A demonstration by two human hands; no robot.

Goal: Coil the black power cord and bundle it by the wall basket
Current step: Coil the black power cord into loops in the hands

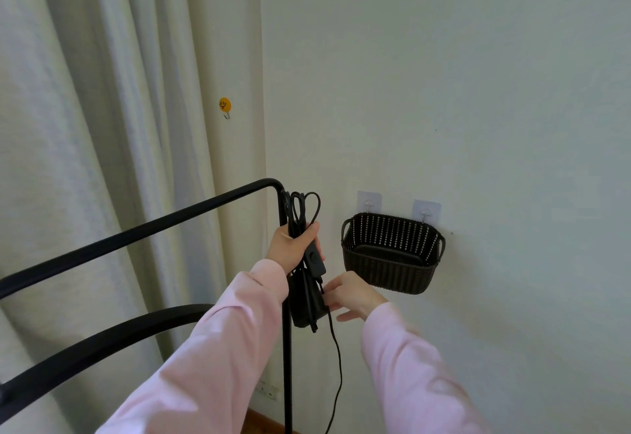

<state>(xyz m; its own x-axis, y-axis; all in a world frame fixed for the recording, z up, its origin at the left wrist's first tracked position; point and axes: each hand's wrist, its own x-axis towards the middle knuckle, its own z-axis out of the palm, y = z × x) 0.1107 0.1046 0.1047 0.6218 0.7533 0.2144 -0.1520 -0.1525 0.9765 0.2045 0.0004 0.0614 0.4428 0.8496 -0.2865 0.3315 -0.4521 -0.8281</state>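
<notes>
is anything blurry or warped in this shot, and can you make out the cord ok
Head view: soft, even light, no glare; the right hand and its sleeve look slightly motion-blurred, the left hand sharper; the black power cord reads as one dark mass, loops hard to separate; curtain folds bow toward the left edge, wide-angle distortion.

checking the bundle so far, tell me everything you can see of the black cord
The cord is thin, black, rubbery-looking, folded into several loops that stick up above the left hand, which grips them beside the rack post. An inline switch and a boxy adapter hang below, where the right hand touches. One strand trails down out of frame.
</notes>
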